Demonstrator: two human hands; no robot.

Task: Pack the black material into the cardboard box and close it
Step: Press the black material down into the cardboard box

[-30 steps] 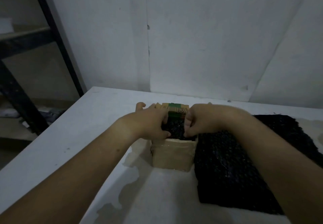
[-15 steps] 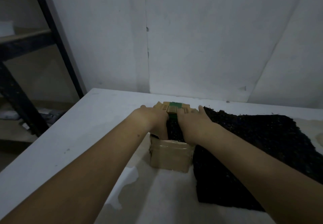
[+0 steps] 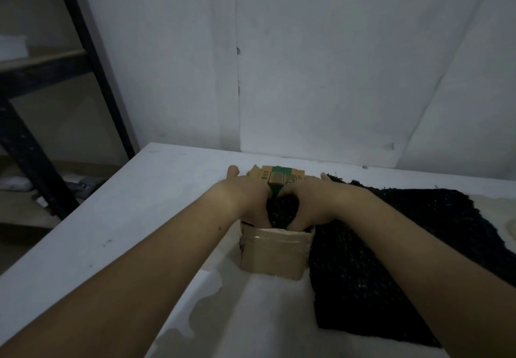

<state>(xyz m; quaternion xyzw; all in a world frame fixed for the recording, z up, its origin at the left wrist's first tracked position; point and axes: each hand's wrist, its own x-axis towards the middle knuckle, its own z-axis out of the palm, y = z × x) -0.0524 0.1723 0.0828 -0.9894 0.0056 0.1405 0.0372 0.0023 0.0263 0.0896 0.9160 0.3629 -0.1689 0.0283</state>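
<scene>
A small cardboard box (image 3: 273,257), taped at the front, stands on the white table (image 3: 134,218). Its far flap (image 3: 290,178), with a green strip, stands up behind my hands. A wad of the black material (image 3: 282,212) fills the box's mouth. My left hand (image 3: 245,198) and my right hand (image 3: 312,204) lie over the box's top on either side of the wad. Their thumbs press down into it. Most fingers are hidden; one fingertip of each hand shows past the box's far corners. The rest of the black material (image 3: 396,260) is spread flat on the table to the right, against the box.
A white wall rises close behind the table's far edge. A dark metal shelf rack (image 3: 92,72) stands to the left, beyond the table's left edge. Pale stains mark the table surface in front of the box.
Both hands went from gripping the wad above the box to pressing it down inside. The wad sits lower, and the camera has come closer.
</scene>
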